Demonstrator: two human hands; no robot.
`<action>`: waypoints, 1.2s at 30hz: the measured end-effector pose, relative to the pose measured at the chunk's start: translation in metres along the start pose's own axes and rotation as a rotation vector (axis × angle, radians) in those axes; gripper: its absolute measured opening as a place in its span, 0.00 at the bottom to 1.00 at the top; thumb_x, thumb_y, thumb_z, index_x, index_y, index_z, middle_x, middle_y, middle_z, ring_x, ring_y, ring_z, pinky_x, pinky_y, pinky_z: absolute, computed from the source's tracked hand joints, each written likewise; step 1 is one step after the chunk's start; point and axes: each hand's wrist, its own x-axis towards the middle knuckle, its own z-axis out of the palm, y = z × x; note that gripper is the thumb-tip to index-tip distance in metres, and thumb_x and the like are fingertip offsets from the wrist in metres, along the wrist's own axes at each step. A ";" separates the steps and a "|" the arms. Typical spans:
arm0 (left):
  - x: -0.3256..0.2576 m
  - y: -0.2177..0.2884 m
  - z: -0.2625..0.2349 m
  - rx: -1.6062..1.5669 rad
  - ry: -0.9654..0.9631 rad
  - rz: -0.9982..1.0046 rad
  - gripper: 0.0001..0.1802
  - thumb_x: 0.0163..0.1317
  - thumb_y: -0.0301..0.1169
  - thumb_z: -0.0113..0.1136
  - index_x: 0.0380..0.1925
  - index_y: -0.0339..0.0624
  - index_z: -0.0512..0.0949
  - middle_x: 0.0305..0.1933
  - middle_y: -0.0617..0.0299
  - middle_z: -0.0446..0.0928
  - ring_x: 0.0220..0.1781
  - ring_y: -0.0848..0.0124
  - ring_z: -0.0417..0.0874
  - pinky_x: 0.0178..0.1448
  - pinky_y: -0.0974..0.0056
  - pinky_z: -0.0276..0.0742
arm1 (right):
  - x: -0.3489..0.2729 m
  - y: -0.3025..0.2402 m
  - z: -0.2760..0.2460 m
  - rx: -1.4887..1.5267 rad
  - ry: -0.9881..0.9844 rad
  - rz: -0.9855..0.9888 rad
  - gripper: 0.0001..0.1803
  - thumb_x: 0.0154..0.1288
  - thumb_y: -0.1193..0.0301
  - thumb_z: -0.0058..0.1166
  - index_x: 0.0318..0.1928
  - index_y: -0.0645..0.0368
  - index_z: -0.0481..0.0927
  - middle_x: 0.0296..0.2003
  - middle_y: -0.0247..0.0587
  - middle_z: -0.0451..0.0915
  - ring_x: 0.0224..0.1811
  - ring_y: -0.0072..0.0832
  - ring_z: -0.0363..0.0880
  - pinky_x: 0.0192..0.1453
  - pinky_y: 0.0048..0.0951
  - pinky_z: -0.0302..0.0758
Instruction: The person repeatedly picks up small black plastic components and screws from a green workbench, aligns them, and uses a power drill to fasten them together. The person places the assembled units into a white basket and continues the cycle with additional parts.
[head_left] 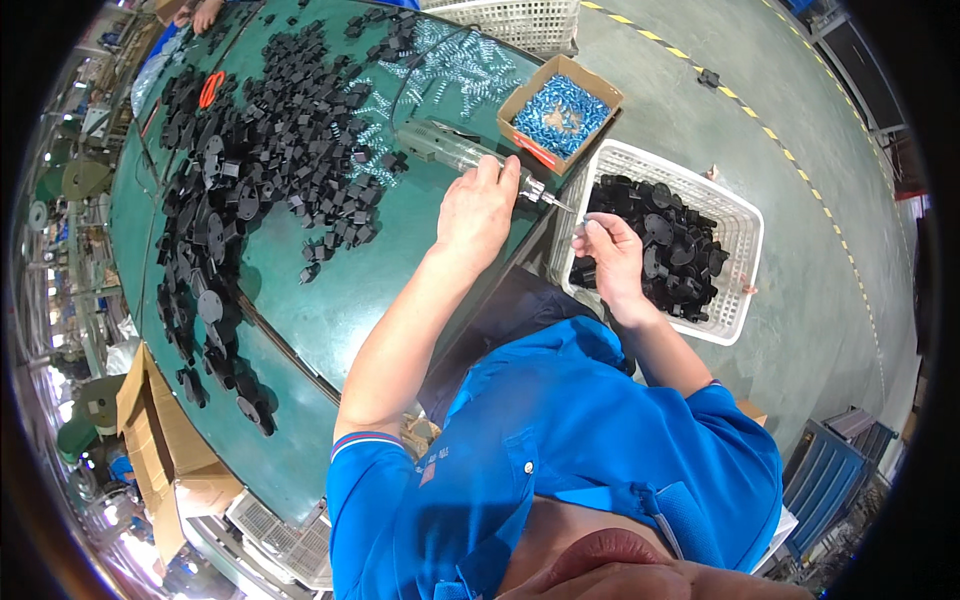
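Observation:
My left hand (476, 215) is wrapped round an electric screwdriver (450, 147) with a clear and grey body. Its metal bit (555, 201) points right, toward my other hand. There, my right hand (613, 255) is closed in a pinch close to the bit's tip, above the edge of a white plastic basket (745, 255). Whatever sits between its fingertips is too small to make out. Inside the basket lies a heap of black round plastic parts (665, 245). A cardboard box (612, 93) of blue-silver screws (560, 115) stands just beyond the screwdriver.
Black plastic pieces (300, 120) cover much of the green table (310, 320), with loose springs (460, 70) at its far side. Orange-handled scissors or snips (211, 90) lie among them. Another person's hands (200, 15) show at the far left. An open carton (165, 440) stands near left.

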 end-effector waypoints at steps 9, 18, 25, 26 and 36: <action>0.001 -0.002 0.001 -0.044 0.020 0.017 0.25 0.57 0.23 0.54 0.57 0.38 0.74 0.37 0.53 0.70 0.40 0.57 0.80 0.42 0.55 0.79 | 0.004 -0.003 0.022 0.074 0.053 -0.027 0.09 0.70 0.75 0.56 0.47 0.67 0.78 0.38 0.49 0.85 0.38 0.33 0.86 0.43 0.31 0.84; -0.006 -0.012 -0.002 -0.131 0.102 0.029 0.23 0.59 0.27 0.54 0.57 0.40 0.74 0.37 0.54 0.73 0.40 0.56 0.81 0.43 0.56 0.79 | 0.019 -0.004 0.005 -0.655 -0.066 -0.460 0.11 0.63 0.79 0.62 0.45 0.68 0.79 0.39 0.46 0.83 0.40 0.29 0.84 0.45 0.26 0.81; -0.115 -0.023 -0.037 -1.137 0.021 -0.564 0.08 0.60 0.24 0.65 0.39 0.37 0.79 0.36 0.61 0.81 0.36 0.72 0.82 0.37 0.66 0.79 | 0.020 -0.056 0.073 -0.932 -0.273 -0.953 0.14 0.57 0.83 0.62 0.45 0.65 0.80 0.43 0.48 0.80 0.40 0.36 0.81 0.43 0.32 0.80; -0.138 -0.026 -0.037 -1.223 0.035 -0.666 0.07 0.60 0.23 0.65 0.38 0.36 0.79 0.37 0.61 0.81 0.37 0.74 0.81 0.38 0.68 0.78 | 0.020 -0.059 0.103 -0.909 -0.441 -0.895 0.09 0.58 0.82 0.61 0.41 0.64 0.81 0.38 0.46 0.81 0.35 0.35 0.82 0.40 0.31 0.79; -0.262 -0.033 -0.040 -1.744 0.671 -1.024 0.11 0.63 0.18 0.60 0.46 0.32 0.80 0.41 0.56 0.82 0.39 0.69 0.84 0.44 0.67 0.81 | 0.043 0.038 0.250 -1.478 -0.932 -0.910 0.14 0.56 0.68 0.66 0.40 0.57 0.78 0.42 0.39 0.74 0.46 0.37 0.79 0.45 0.38 0.80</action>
